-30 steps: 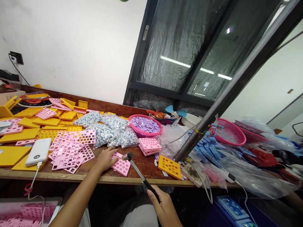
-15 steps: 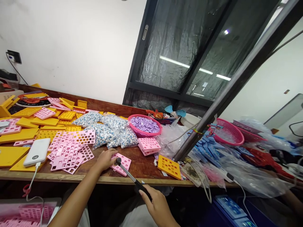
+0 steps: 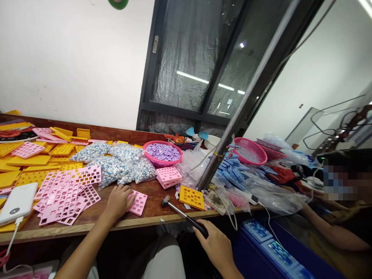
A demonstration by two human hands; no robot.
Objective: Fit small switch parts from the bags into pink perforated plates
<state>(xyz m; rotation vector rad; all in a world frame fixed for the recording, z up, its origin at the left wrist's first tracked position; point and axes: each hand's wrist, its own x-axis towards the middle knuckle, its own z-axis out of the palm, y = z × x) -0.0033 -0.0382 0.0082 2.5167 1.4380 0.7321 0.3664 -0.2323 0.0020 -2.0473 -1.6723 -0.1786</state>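
Head: gridded pink plate (image 3: 138, 203), metal-shafted hammer (image 3: 180, 211)

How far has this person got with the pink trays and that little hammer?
Seemingly done: a small stack of pink trays beside the basket of purple pieces. In hand: the left hand presses one pink tray on the bench; the right hand holds a small hammer, its head off to the tray's right. Probably left: the loose heap of pink grids and many yellow grids further left.
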